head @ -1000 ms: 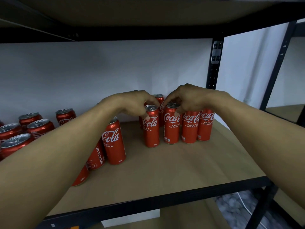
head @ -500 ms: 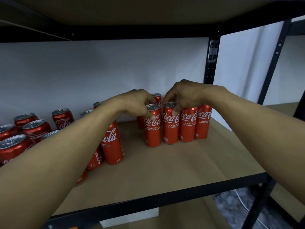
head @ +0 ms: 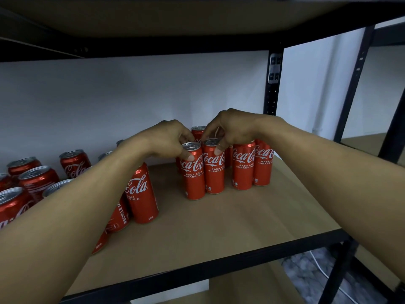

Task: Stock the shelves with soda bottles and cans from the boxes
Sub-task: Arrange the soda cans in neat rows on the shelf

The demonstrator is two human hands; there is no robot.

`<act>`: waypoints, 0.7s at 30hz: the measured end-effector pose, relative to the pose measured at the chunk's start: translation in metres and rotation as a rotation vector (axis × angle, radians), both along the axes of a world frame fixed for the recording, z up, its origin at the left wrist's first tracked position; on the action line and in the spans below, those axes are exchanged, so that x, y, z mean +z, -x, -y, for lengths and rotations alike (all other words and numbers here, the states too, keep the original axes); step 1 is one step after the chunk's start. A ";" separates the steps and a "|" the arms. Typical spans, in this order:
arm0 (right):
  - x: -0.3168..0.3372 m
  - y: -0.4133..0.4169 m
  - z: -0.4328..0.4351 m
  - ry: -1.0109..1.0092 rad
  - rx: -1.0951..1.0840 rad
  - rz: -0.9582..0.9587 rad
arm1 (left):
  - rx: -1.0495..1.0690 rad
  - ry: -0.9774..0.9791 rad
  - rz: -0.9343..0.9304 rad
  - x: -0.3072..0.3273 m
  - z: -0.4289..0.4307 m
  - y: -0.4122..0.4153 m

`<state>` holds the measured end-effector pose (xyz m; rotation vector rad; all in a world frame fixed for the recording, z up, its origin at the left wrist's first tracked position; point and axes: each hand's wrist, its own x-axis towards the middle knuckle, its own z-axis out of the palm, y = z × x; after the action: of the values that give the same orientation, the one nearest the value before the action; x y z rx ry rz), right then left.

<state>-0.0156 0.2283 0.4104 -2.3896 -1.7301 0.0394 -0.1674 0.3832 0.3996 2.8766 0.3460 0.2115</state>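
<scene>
Two grips | left hand [head: 168, 139]: front can [head: 194, 174] | right hand [head: 232, 128]: neighbouring can [head: 214, 170]

First can [head: 194, 178], left end of the row: "Coca-Cola" in white script; beneath it, "RASA ASLI KURANG GULA".
Second can [head: 214, 174]: "Coca-Co", cut off by the curve; same small lines below.
Third can [head: 243, 167]: "Coca-Co"; "RASA ASLI KURANG GULA".
Fourth can [head: 263, 167]: "Coca"; "RASA", "KURANG".
Lone can [head: 142, 194], 8 o'clock from the row: "Cola", "ASLI", "GULA"; the print at its foot is too small to read.
Side can [head: 120, 216], at the lone can's 7 o'clock: "RECYCLE M", running upward.
Short can [head: 75, 164], 9 o'clock from the row: part of the white script.
</scene>
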 end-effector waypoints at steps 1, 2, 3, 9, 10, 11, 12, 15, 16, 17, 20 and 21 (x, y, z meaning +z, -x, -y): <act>0.000 -0.001 -0.001 0.007 -0.005 0.001 | 0.011 0.012 -0.005 0.000 0.000 0.000; 0.001 -0.001 -0.002 0.015 -0.008 -0.001 | 0.023 0.022 -0.010 0.001 0.000 0.000; 0.002 -0.002 -0.002 0.024 -0.012 -0.008 | 0.032 0.031 -0.014 0.001 0.000 0.000; 0.017 -0.013 0.011 -0.045 -0.031 -0.135 | 0.032 0.076 0.044 0.004 -0.004 0.006; 0.017 -0.013 0.011 -0.031 -0.029 -0.128 | 0.022 0.086 0.036 0.003 -0.003 0.006; 0.017 -0.011 0.011 -0.006 -0.023 -0.117 | 0.012 0.094 0.021 0.003 -0.001 0.006; 0.015 -0.008 0.008 0.018 -0.014 -0.108 | 0.003 0.096 0.006 0.001 0.001 0.005; 0.011 0.000 0.001 0.045 0.008 -0.092 | -0.005 0.075 0.012 -0.003 0.005 0.003; 0.011 0.001 0.000 0.043 0.009 -0.083 | -0.003 0.069 0.026 -0.004 0.006 0.003; 0.012 0.001 0.000 0.040 0.008 -0.076 | 0.000 0.066 0.035 -0.003 0.006 0.003; 0.009 -0.001 0.000 0.027 0.008 -0.079 | 0.006 0.057 0.028 -0.001 0.006 0.007; 0.008 -0.002 0.000 0.017 0.014 -0.084 | 0.006 0.054 0.022 0.000 0.006 0.008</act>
<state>-0.0136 0.2286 0.4179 -2.3522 -1.7155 0.1555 -0.1750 0.3776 0.3997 2.8180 0.3513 0.2318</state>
